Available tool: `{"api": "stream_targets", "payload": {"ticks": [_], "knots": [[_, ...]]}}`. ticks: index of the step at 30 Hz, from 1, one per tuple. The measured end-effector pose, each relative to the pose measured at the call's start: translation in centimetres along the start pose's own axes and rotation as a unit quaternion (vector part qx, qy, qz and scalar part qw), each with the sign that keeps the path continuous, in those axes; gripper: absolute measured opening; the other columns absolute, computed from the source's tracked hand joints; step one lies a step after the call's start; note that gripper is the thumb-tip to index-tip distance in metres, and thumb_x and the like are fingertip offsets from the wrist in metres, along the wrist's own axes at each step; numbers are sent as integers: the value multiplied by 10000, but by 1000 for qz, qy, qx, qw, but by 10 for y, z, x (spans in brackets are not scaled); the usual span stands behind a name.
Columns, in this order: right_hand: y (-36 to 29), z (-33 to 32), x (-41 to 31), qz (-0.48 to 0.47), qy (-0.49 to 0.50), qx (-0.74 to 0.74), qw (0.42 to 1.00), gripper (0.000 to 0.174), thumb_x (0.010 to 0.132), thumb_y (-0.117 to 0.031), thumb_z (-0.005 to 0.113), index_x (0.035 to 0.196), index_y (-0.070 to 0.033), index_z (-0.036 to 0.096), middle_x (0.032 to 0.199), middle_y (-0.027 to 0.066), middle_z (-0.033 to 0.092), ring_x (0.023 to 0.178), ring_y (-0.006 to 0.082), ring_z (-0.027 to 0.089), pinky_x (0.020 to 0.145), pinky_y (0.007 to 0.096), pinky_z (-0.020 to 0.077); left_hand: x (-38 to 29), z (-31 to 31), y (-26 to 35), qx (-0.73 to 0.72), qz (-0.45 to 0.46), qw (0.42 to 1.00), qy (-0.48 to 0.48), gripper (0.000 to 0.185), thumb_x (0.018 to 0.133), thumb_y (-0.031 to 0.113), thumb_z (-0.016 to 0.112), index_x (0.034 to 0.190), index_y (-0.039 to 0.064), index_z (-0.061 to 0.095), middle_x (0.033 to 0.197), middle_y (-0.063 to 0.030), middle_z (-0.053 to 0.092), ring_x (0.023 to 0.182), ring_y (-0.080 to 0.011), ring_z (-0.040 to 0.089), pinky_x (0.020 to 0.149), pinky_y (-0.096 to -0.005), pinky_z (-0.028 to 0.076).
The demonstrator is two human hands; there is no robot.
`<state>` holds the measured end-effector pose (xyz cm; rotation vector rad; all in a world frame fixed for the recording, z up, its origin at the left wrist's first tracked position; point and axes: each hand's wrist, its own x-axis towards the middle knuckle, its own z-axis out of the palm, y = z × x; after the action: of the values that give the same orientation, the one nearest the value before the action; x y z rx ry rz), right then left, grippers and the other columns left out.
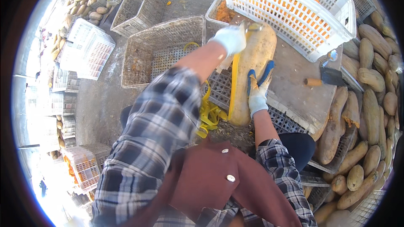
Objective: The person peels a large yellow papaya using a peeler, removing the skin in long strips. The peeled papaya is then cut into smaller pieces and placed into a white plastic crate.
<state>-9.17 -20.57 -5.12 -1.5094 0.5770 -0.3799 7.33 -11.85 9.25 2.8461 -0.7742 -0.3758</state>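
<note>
A long tan squash point(258, 44) lies lengthwise before me, its far end on a board point(303, 91). A bright yellow peeled strip runs down its left side. My left hand point(232, 39), in a whitish glove, is closed round a peeler point(253, 29) at the squash's far end; hand and tool are motion-blurred. My right hand point(259, 91), in a white glove with blue fingertips, grips the squash's right side lower down, thumb and fingers spread over the skin. Yellow peelings point(210, 116) lie heaped left of its near end.
On the board's right lies a broad-bladed cleaver point(331, 75) with a wooden handle. A white crate point(284, 15) holding orange pieces stands beyond. A dirty empty crate point(164, 25) stands left, with more crates behind. Whole squashes point(372, 116) are piled along the right.
</note>
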Motion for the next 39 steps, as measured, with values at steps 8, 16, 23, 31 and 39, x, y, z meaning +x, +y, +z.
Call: {"api": "stream_targets", "payload": {"ticks": [8, 16, 23, 31, 39], "knots": [[24, 0, 9, -135, 13, 8, 991, 779, 993, -172, 648, 1619, -116, 187, 1621, 163, 196, 1478, 305, 281, 1216, 373, 275, -116, 74, -4, -68, -77, 993, -62, 564, 945, 149, 414, 1462, -76, 382, 1171, -299, 663, 1050, -402, 677, 943, -475, 526], [20, 7, 14, -64, 22, -5, 998, 826, 965, -167, 679, 1619, -104, 180, 1634, 150, 210, 1481, 291, 282, 1210, 368, 278, -276, 83, -11, -114, -22, 943, -313, 733, 883, 88, 498, 1567, 13, 247, 1066, -294, 668, 991, -411, 682, 891, -478, 535], [10, -4, 3, 50, -31, 196, 979, 963, 906, -170, 753, 1628, -97, 121, 1602, 109, 314, 1428, 242, 367, 1175, 356, 318, -111, 126, -30, -416, -129, 894, 103, 429, 929, 239, 677, 1311, 69, 582, 1066, -134, 707, 952, -221, 657, 864, -353, 524], [-3, -2, -12, 58, -27, 223, 973, 1078, 791, -26, 797, 1624, -77, 115, 1567, 135, 352, 1390, 254, 406, 1139, 362, 365, -105, 182, -42, -752, -184, 633, 3, 408, 1006, 422, 602, 1291, 131, 600, 979, 13, 642, 821, -118, 592, 722, -281, 495], [-16, -7, -45, 34, -9, 155, 987, 1142, 736, -19, 831, 1620, -62, 109, 1562, 157, 304, 1402, 281, 375, 1158, 397, 357, -102, 185, -44, -765, -172, 620, -34, 361, 1009, 378, 600, 1298, 160, 590, 1005, -6, 652, 868, -136, 618, 745, -310, 521]]}}
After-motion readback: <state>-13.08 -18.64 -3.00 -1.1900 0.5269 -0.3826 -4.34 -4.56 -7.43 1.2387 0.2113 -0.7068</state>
